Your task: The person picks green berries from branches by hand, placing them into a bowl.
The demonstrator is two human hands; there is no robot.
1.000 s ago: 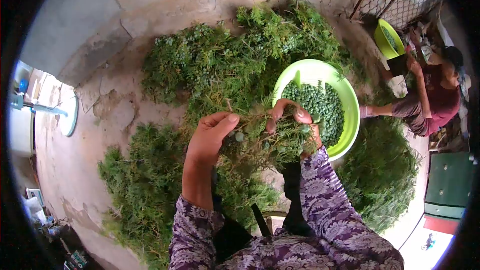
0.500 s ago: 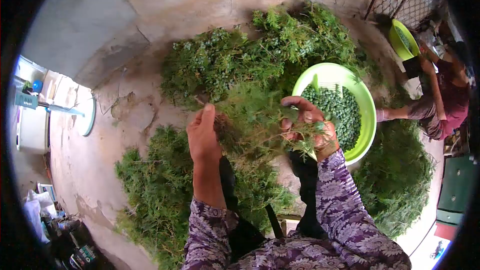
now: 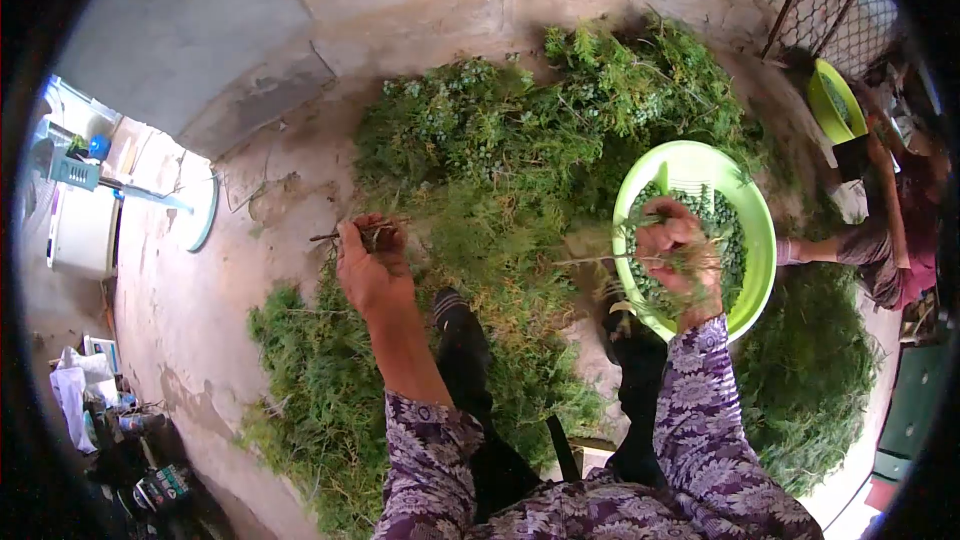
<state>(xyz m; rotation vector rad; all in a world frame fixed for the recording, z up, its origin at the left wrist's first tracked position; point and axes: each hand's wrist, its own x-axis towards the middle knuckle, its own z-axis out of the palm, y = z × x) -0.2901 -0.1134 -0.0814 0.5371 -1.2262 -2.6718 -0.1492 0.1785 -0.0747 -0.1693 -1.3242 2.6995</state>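
Sprig (image 3: 600, 259) gripped by right hand (image 3: 678, 248) above lime-green basin (image 3: 764, 250), left hand (image 3: 374, 265) well apart, pinching twig (image 3: 323, 237), leafy branches (image 3: 470, 130) heaped across stained floor (image 3: 210, 290), plain wall (image 3: 430, 0) beyond.

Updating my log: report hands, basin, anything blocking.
Left hand on twig. Right hand on sprig, blurred. Basin holding berries; right hand blocks part of view.

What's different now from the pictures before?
The left hand moved left, away from the right hand, and holds a dark twig. The right hand moved right, over the green basin, with a blurry sprig. Before, greenery bunched between them. The view shifted too, so the basin sits further right. The berries are still in it, and leafy branches still cover the floor nearby.
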